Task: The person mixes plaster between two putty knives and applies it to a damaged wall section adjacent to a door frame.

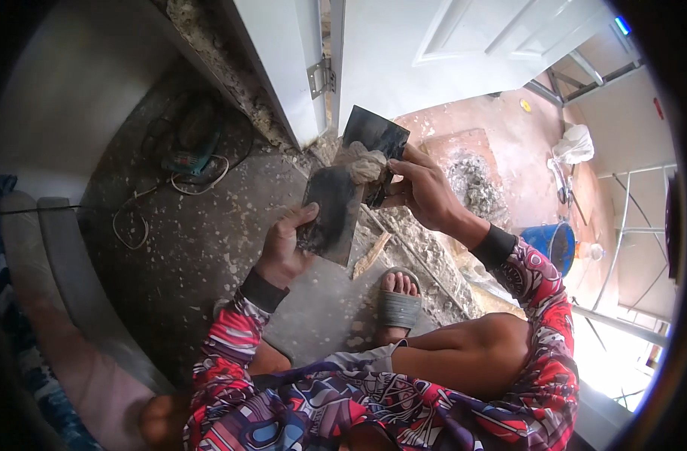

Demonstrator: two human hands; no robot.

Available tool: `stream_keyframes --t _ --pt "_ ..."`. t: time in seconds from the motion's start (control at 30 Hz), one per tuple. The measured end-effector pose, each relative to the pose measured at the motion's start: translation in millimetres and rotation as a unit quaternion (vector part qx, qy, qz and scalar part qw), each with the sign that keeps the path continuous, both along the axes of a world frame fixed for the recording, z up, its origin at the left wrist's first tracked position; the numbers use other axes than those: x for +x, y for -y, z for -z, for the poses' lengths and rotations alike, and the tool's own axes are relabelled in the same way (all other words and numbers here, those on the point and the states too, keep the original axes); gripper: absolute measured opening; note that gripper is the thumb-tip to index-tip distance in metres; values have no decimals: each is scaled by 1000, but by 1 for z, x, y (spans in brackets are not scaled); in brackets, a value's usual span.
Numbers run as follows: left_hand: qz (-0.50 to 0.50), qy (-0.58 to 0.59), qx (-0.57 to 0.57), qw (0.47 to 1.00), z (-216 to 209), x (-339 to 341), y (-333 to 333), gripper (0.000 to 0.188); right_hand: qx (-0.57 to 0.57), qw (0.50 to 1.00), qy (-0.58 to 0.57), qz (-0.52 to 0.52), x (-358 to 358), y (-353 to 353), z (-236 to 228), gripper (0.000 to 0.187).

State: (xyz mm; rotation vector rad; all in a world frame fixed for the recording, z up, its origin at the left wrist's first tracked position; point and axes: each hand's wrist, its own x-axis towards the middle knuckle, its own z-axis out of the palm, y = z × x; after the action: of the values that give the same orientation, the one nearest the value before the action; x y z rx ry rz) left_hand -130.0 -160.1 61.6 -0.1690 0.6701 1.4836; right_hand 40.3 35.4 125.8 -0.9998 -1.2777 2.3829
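Observation:
My left hand grips the edge of a dark flat rectangular plate, thumb on its upper face and fingers hidden beneath. A second dark flat plate is pinched in my right hand, a little farther off. Where the two plates meet, a lump of grey-beige mortar sits across their edges. Both are held in the air above the doorway's broken threshold.
A white panelled door stands ajar beyond my hands, hinged on a white frame. To the left, a teal power tool lies with its cord. At right are a mortar heap, a blue bucket and a white bag.

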Motion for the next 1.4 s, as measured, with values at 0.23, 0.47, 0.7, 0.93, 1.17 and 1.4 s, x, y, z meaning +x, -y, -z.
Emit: stream_keyframes --t 0.23,0.47,0.7,0.93,1.17,1.4 --pt "-35 -50 39 997 -20 -11 -4 30 -35 999 -32 -4 -5 -3 -8 25" --pt "-73 -397 75 912 -69 -23 -9 24 -126 984 -122 -40 -4 -12 7 28" --pt "-264 -764 9 589 -83 -64 2 35 -126 979 -144 -69 -16 -4 -9 34" --pt "-453 -811 8 370 -145 -94 -67 11 -117 984 -119 -65 -14 -7 -11 35" --pt "-504 -851 -6 148 -144 -96 -118 18 -134 982 -118 -67 -9 -12 -2 35" --pt "-471 -859 -63 192 -135 -81 -149 13 -128 989 -73 -30 -11 -6 -13 30"
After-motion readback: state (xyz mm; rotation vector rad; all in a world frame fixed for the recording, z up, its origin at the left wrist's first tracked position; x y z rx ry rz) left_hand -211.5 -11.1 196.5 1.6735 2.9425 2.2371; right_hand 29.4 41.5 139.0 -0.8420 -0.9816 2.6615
